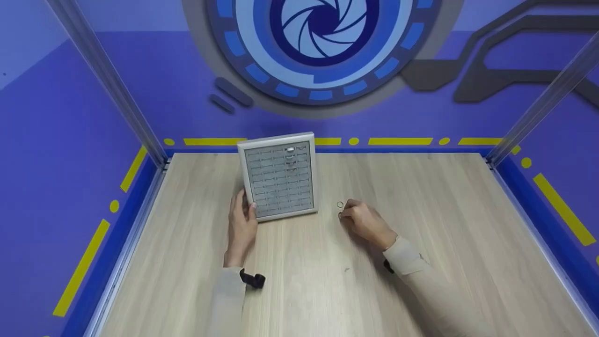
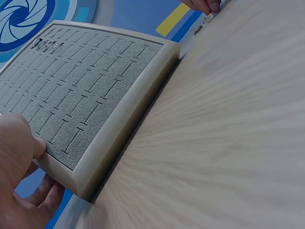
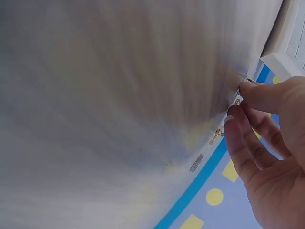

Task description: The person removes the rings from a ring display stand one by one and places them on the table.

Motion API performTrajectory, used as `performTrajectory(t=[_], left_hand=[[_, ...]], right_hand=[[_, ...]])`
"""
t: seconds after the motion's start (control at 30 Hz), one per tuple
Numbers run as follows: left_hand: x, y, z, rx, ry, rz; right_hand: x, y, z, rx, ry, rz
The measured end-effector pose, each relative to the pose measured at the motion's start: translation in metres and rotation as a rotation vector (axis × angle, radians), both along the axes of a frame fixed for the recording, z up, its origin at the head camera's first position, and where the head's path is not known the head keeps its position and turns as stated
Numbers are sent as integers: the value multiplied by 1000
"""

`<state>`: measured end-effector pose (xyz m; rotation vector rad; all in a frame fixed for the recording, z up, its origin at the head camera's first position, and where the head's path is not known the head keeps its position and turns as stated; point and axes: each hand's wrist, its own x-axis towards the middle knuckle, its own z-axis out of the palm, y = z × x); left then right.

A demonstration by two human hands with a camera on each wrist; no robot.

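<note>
Honestly the small stuff is hard to read here: in the head view the rings (image 1: 340, 205) by the right hand (image 1: 362, 221) are just tiny dark loops, and whether the fingers (image 3: 238, 125) actually pinch one is too small and too blurred to call, even from the right wrist, where most of the surface (image 3: 119, 95) is smeared. The ring tray (image 2: 86, 90) runs off the left edge of the left wrist view, its few rings (image 2: 44, 45) up in the far corner are only little blobs, and the left hand (image 2: 21, 171) is cut by the frame so only the thumb on the near corner really shows. Both forearms leave the bottom of the head view too.
</note>
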<state>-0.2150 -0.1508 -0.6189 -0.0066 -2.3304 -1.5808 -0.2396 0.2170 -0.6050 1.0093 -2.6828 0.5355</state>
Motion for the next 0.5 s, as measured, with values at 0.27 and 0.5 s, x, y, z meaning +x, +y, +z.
performTrajectory(t=[0.27,0.5], left_hand=[[1,-1,0,6,-5,3],[-1,0,1,-10,5,17]], right_hand=[[-2,-1,6,-10,-11,26],[-6,-9,21,-70,-23,19]])
